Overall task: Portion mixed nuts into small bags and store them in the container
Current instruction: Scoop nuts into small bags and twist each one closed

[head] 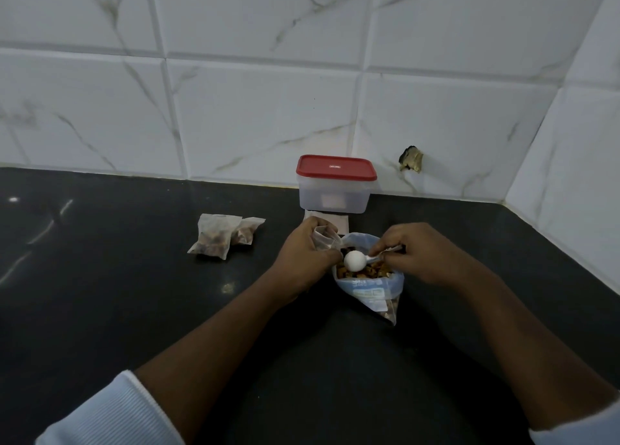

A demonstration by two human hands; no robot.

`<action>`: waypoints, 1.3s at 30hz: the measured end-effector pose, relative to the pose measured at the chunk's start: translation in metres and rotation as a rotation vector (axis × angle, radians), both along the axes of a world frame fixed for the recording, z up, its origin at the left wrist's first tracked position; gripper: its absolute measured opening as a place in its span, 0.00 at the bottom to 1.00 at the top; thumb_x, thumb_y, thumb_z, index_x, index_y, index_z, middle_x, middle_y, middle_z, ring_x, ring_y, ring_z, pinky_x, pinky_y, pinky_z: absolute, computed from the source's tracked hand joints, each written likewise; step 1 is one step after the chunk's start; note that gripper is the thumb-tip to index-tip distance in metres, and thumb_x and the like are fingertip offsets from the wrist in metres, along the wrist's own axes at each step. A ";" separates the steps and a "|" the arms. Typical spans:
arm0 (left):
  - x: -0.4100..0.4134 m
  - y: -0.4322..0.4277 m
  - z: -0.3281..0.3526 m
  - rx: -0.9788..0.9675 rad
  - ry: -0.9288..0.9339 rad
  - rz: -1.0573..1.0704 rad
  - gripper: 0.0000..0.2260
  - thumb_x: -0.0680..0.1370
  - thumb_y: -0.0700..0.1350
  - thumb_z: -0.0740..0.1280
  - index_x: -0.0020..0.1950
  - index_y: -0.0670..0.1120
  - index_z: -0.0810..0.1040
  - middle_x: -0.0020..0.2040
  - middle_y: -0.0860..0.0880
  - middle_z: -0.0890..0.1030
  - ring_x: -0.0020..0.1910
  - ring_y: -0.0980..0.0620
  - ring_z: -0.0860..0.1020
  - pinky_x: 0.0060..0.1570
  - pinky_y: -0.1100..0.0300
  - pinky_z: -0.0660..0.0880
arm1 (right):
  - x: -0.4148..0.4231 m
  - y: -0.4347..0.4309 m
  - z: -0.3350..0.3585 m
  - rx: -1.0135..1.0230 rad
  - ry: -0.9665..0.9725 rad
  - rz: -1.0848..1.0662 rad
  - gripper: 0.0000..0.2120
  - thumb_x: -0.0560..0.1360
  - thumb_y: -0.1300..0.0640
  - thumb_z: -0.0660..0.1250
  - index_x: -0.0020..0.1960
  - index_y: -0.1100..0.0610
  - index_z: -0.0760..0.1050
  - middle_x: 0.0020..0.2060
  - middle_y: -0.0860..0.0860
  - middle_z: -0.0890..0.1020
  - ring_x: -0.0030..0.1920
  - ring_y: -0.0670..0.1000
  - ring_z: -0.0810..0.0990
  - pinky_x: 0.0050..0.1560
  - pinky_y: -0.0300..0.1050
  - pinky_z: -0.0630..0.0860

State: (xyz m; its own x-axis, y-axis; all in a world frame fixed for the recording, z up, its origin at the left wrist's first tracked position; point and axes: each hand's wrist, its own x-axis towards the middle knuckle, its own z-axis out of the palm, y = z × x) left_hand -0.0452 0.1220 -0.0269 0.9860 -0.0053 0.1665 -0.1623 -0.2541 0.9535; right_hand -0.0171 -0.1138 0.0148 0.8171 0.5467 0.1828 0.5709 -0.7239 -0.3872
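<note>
A large open bag of mixed nuts (372,290) stands on the black counter (134,310) in front of me. My right hand (411,255) pinches the handle of a white spoon (355,260), whose bowl hangs over the nuts with its rounded back up. My left hand (303,255) grips a small clear bag (323,238) right beside the big bag's mouth. Two filled small bags (223,236) lie together to the left. A clear container with a red lid (335,184) stands shut by the wall.
A stack of flat pale bags (342,221) lies between the container and my hands. White marble-patterned tiles form the back wall and the right corner wall, with a chipped hole (411,158) low on the back wall.
</note>
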 end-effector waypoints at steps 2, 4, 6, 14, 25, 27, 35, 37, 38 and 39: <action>0.000 0.000 0.001 0.000 0.006 -0.008 0.15 0.75 0.37 0.75 0.58 0.50 0.77 0.56 0.51 0.82 0.56 0.52 0.82 0.56 0.52 0.83 | 0.003 0.003 -0.003 -0.052 -0.082 -0.048 0.12 0.79 0.60 0.69 0.59 0.51 0.85 0.49 0.44 0.80 0.48 0.42 0.79 0.47 0.37 0.75; -0.001 0.000 0.001 0.012 0.000 -0.001 0.15 0.75 0.37 0.74 0.57 0.51 0.77 0.57 0.51 0.81 0.57 0.53 0.81 0.57 0.51 0.82 | 0.005 0.002 -0.003 0.006 -0.150 -0.094 0.12 0.80 0.60 0.69 0.60 0.52 0.85 0.49 0.45 0.81 0.47 0.42 0.79 0.45 0.35 0.72; -0.001 0.000 0.000 0.013 -0.003 0.009 0.15 0.75 0.37 0.75 0.57 0.51 0.78 0.57 0.51 0.81 0.57 0.53 0.81 0.58 0.50 0.83 | 0.004 0.000 -0.002 0.081 -0.141 -0.126 0.11 0.79 0.60 0.69 0.59 0.51 0.85 0.48 0.44 0.81 0.47 0.41 0.79 0.44 0.35 0.71; -0.001 0.000 0.001 0.016 0.010 -0.003 0.16 0.75 0.37 0.74 0.58 0.51 0.77 0.56 0.52 0.81 0.56 0.54 0.81 0.56 0.52 0.83 | 0.002 0.011 -0.008 0.002 -0.094 -0.145 0.12 0.81 0.59 0.66 0.59 0.52 0.84 0.49 0.44 0.81 0.46 0.38 0.78 0.43 0.31 0.70; -0.001 -0.001 0.002 0.028 0.025 -0.006 0.16 0.76 0.37 0.74 0.59 0.51 0.77 0.58 0.53 0.80 0.57 0.54 0.80 0.58 0.51 0.82 | 0.004 0.015 -0.016 0.307 0.161 -0.242 0.10 0.80 0.57 0.68 0.44 0.47 0.85 0.42 0.45 0.87 0.44 0.40 0.84 0.47 0.42 0.79; 0.000 -0.001 0.001 0.029 0.027 -0.004 0.16 0.75 0.38 0.75 0.59 0.51 0.77 0.58 0.52 0.80 0.58 0.54 0.80 0.59 0.51 0.82 | 0.004 0.018 -0.018 0.435 0.260 -0.287 0.09 0.80 0.58 0.69 0.45 0.51 0.86 0.42 0.47 0.88 0.46 0.45 0.86 0.52 0.47 0.81; 0.001 -0.001 0.000 0.027 0.022 -0.008 0.15 0.76 0.38 0.75 0.58 0.52 0.77 0.58 0.52 0.80 0.58 0.53 0.80 0.57 0.50 0.83 | 0.004 0.009 -0.008 0.644 0.344 -0.389 0.09 0.76 0.66 0.68 0.43 0.59 0.86 0.43 0.50 0.87 0.51 0.50 0.82 0.50 0.45 0.75; 0.002 -0.001 -0.001 0.027 0.013 -0.013 0.15 0.76 0.38 0.75 0.58 0.52 0.77 0.58 0.53 0.80 0.58 0.53 0.80 0.57 0.51 0.83 | 0.002 0.007 -0.005 0.698 0.328 -0.364 0.09 0.77 0.66 0.67 0.45 0.61 0.86 0.38 0.48 0.86 0.45 0.46 0.81 0.45 0.42 0.73; 0.001 0.000 -0.001 0.027 0.007 -0.015 0.15 0.76 0.38 0.74 0.58 0.52 0.77 0.58 0.53 0.80 0.58 0.53 0.80 0.57 0.51 0.83 | 0.001 0.007 -0.003 0.725 0.320 -0.351 0.10 0.78 0.65 0.66 0.46 0.61 0.86 0.36 0.48 0.85 0.40 0.43 0.80 0.43 0.41 0.72; 0.001 0.000 -0.001 0.028 0.004 -0.016 0.16 0.75 0.37 0.74 0.58 0.52 0.77 0.58 0.53 0.80 0.58 0.53 0.80 0.57 0.51 0.83 | -0.001 0.007 -0.002 0.748 0.316 -0.337 0.10 0.79 0.65 0.65 0.48 0.60 0.86 0.35 0.49 0.84 0.36 0.41 0.78 0.41 0.40 0.71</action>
State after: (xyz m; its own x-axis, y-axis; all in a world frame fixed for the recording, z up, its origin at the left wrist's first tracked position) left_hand -0.0439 0.1217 -0.0279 0.9864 -0.0257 0.1624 -0.1631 -0.2783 0.9465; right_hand -0.0180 -0.1067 0.0129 0.9863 0.0947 0.1350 0.1590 -0.3275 -0.9314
